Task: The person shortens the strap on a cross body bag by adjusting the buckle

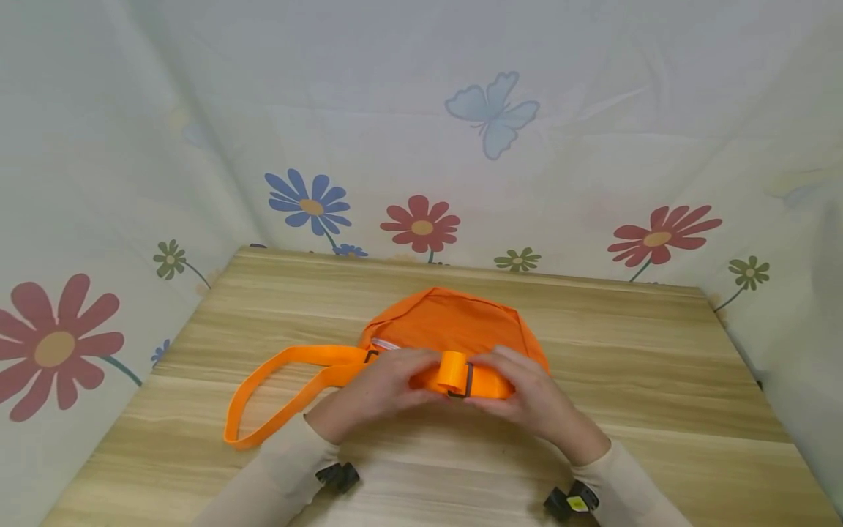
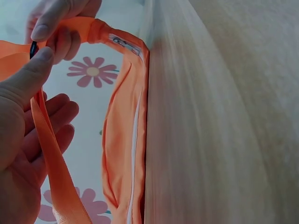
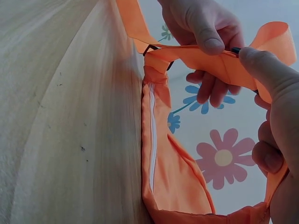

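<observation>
An orange bag (image 1: pixel 461 322) lies on the wooden table, its white zipper (image 3: pixel 153 140) running along the edge nearest the table. Both hands meet at its wide orange strap, where a loop of webbing (image 1: pixel 451 370) stands up beside a black slider buckle (image 1: pixel 469 380). My left hand (image 1: pixel 395 377) pinches the strap, thumb in front and fingers behind. From the other side, my right hand (image 1: pixel 530 388) grips the strap, its thumb by the buckle and its fingers curled. Part of the strap is hidden behind the hands.
A long strap loop (image 1: pixel 246 399) lies on the table to the left, joined to the bag by a black ring (image 1: pixel 372 356). Behind the wooden table (image 1: pixel 658 351) hangs a white cloth (image 1: pixel 369 88) printed with flowers and a butterfly. Each wrist carries a small black camera.
</observation>
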Motion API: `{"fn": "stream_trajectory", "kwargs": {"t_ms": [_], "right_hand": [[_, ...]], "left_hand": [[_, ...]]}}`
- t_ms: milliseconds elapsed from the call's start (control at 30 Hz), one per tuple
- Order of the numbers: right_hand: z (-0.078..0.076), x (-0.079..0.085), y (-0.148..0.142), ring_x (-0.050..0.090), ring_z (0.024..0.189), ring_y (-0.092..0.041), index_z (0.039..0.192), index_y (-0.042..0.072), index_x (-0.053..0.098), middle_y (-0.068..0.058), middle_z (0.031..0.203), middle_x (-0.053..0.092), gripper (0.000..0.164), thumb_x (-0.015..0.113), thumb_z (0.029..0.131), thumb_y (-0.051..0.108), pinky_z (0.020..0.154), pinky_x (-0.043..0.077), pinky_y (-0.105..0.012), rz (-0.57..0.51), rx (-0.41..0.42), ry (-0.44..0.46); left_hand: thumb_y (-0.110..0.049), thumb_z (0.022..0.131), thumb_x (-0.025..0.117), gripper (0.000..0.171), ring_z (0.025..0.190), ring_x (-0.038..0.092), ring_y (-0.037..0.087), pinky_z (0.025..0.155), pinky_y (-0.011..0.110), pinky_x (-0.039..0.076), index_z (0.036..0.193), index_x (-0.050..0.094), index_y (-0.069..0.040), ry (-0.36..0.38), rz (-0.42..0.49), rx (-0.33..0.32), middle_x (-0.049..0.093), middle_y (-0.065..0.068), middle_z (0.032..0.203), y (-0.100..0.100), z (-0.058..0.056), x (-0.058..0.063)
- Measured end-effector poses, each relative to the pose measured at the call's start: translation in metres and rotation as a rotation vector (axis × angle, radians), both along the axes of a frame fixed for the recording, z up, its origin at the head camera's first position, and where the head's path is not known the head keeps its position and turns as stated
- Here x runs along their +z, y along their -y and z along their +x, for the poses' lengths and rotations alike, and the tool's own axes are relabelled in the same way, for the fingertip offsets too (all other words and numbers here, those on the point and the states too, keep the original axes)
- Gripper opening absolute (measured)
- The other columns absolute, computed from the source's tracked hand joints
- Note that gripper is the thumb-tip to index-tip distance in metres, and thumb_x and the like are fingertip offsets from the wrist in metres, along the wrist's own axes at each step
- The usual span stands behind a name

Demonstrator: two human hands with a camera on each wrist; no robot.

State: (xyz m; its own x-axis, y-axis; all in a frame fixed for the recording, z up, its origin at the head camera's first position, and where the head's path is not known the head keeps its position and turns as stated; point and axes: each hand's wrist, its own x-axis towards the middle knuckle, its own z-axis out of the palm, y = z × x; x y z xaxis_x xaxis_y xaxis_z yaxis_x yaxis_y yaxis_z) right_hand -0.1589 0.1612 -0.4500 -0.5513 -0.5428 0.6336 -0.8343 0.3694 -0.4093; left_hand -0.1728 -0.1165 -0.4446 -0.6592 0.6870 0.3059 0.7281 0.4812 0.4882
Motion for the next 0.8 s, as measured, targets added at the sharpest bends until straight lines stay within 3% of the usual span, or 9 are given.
{"fn": "stream_trajectory", "kwargs": {"t_ms": [133, 267, 533, 700, 800], "right_hand": [[-0.002, -0.002, -0.001, 0.057, 0.083, -0.012, 0.122, 0.007, 0.073, -0.005, 0.103, 0.070, 0.042, 0.087, 0.093, 0.034, 0.072, 0.050, -0.017, -0.018, 0.007, -0.011], [-0.002, -0.002, -0.001, 0.057, 0.083, -0.012, 0.121, 0.007, 0.073, -0.006, 0.103, 0.070, 0.043, 0.082, 0.096, 0.040, 0.073, 0.049, -0.018, -0.023, 0.006, -0.025], [-0.001, -0.002, -0.002, 0.058, 0.083, -0.011, 0.122, 0.006, 0.074, -0.005, 0.102, 0.071, 0.044, 0.092, 0.088, 0.027, 0.072, 0.049, -0.016, -0.044, 0.011, 0.009], [-0.002, -0.002, -0.003, 0.059, 0.084, -0.012, 0.120, 0.005, 0.075, -0.005, 0.101, 0.072, 0.046, 0.082, 0.095, 0.044, 0.074, 0.049, -0.017, -0.068, 0.012, 0.008], [-0.003, -0.002, -0.003, 0.058, 0.083, -0.012, 0.120, 0.004, 0.075, -0.005, 0.099, 0.071, 0.047, 0.080, 0.096, 0.045, 0.072, 0.048, -0.016, -0.079, 0.023, -0.004]], "left_hand": [[-0.031, 0.092, 0.087, 0.055, 0.115, 0.074, 0.020, 0.104, 0.038, 0.061, 0.140, 0.070, -0.010, -0.002, -0.005, 0.009, 0.077, 0.004, 0.132, 0.004, 0.000, 0.000], [-0.030, 0.093, 0.086, 0.056, 0.122, 0.073, 0.020, 0.107, 0.040, 0.060, 0.144, 0.069, -0.015, 0.038, -0.022, 0.035, 0.075, 0.000, 0.139, 0.010, 0.001, -0.002], [-0.033, 0.092, 0.086, 0.056, 0.115, 0.073, 0.016, 0.104, 0.040, 0.061, 0.144, 0.070, -0.020, 0.071, -0.030, 0.086, 0.075, -0.006, 0.138, 0.029, 0.000, -0.006], [-0.032, 0.091, 0.087, 0.058, 0.111, 0.073, 0.015, 0.103, 0.040, 0.062, 0.145, 0.069, -0.022, 0.094, -0.038, 0.117, 0.076, -0.006, 0.135, 0.045, -0.001, -0.008], [-0.031, 0.090, 0.088, 0.059, 0.114, 0.073, 0.016, 0.104, 0.042, 0.061, 0.146, 0.069, -0.022, 0.117, -0.049, 0.148, 0.076, -0.006, 0.136, 0.055, 0.000, -0.007]]}}
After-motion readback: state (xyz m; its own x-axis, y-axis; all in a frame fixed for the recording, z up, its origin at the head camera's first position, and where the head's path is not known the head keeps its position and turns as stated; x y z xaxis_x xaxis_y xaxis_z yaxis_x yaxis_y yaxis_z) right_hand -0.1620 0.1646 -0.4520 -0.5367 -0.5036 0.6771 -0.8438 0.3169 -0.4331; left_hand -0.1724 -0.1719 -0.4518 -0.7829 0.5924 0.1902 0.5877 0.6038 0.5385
